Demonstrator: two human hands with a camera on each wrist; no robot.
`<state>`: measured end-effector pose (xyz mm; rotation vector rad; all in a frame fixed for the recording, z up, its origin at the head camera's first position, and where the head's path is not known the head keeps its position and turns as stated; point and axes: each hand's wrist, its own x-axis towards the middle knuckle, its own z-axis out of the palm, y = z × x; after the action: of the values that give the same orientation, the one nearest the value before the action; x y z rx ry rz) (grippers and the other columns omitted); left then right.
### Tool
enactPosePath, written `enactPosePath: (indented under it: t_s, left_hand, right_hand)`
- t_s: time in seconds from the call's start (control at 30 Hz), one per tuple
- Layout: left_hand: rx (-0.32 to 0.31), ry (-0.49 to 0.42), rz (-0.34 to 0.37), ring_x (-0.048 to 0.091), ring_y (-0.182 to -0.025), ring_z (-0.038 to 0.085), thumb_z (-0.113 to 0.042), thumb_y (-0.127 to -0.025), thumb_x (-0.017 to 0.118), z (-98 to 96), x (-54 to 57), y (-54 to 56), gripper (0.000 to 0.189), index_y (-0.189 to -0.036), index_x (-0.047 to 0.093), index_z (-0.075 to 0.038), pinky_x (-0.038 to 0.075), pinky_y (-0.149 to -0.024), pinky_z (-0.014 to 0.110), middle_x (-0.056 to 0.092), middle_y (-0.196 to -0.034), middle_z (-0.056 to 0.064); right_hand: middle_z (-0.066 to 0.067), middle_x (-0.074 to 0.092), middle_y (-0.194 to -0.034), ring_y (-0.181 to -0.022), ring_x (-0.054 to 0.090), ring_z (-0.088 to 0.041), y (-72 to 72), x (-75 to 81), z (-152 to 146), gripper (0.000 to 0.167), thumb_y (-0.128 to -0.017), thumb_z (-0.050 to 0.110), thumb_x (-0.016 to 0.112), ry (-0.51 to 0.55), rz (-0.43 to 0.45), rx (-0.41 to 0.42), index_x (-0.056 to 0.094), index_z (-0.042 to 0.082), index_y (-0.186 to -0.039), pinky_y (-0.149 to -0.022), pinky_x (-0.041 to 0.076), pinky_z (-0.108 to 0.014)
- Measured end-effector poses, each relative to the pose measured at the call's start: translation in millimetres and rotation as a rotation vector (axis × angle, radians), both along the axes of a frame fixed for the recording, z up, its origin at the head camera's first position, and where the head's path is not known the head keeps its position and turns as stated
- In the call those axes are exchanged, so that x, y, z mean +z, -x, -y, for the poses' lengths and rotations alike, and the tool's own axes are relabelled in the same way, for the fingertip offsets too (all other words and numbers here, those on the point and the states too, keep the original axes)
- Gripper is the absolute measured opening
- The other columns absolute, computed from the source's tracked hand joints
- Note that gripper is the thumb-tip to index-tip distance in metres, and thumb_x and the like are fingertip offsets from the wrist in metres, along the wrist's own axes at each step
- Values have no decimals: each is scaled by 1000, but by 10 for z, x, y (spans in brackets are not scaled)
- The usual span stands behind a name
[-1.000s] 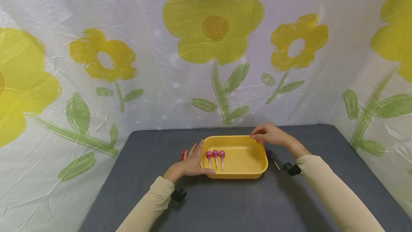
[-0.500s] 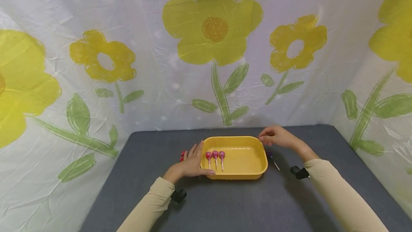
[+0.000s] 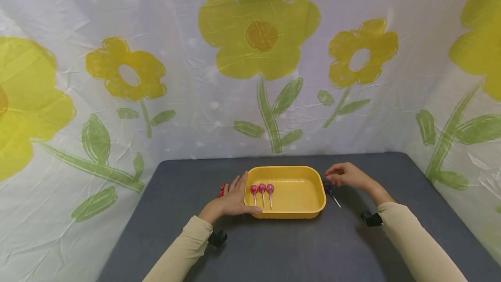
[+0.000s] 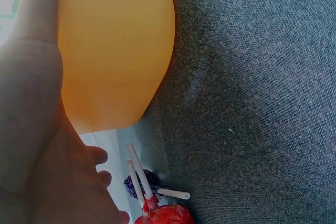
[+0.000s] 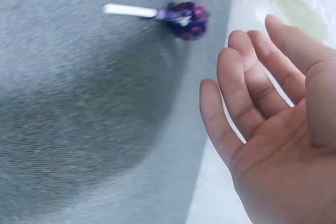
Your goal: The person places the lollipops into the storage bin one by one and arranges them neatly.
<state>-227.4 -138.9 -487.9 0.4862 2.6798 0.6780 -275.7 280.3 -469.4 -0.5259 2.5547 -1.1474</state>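
Note:
A yellow plastic tray [image 3: 287, 214] lies on the table with three pink lollipops [image 3: 262, 187] side by side in its left part. My left hand [image 3: 231, 199] rests against the tray's left end, fingers straight along the side and thumb at the front corner. Red lollipops [image 4: 165, 214] and a dark purple lollipop [image 4: 144, 183] lie beyond that hand; in the head view it mostly hides them. To the right of the tray lies another purple lollipop [image 5: 186, 20], stick toward the front. My right hand [image 3: 346, 175] hovers just above and beside it, fingers loosely bent, holding nothing.
A dark grey cloth-covered table [image 3: 289, 251] carries everything. Behind it hangs a white curtain [image 3: 184, 121] with yellow flowers, which also closes in both sides. The tray's raised rim stands between the two hands.
My right hand has moved away from the tray's back right rim, rightward and toward me, to near the purple lollipop. The left hand and the tray stay put.

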Motion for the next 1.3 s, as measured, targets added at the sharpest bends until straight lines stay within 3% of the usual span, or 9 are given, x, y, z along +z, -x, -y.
enactPosePath:
  t_s: [0.27,0.57,0.9,1.3]
  left_hand:
    - [-4,5,-1,3,-156,37,-71,-75,70,-6,5,-3,131,-159,-10,-11,4,-120,68,0,-169,12]
    - [-2,2,5,3,-156,38,-70,-75,71,-12,15,-21,131,-159,-10,-10,4,-120,68,1,-168,13]
    - [10,9,-3,4,-156,38,-69,-75,72,-19,16,-16,130,-159,-9,-11,6,-119,69,4,-168,14]
    - [22,17,-4,5,-156,38,-70,-74,72,-16,6,-12,131,-159,-9,-11,6,-120,68,6,-168,15]
  right_hand:
    - [-14,69,-91,-73,60,-13,-54,-225,-95,42,-95,28,66,17,66,-45,62,-1,-125,-68,54,-29]
    - [-5,66,-83,-71,56,-9,-107,-370,-93,43,-94,28,68,43,0,-6,63,-3,-123,-65,48,-25]
    - [-11,68,-88,-73,53,-6,-129,-379,-77,35,-94,22,67,35,-3,-32,67,-1,-121,-66,45,-21]
    - [-5,67,-89,-78,54,-7,-138,-396,-93,32,-96,24,65,0,1,-83,68,0,-117,-70,46,-22]
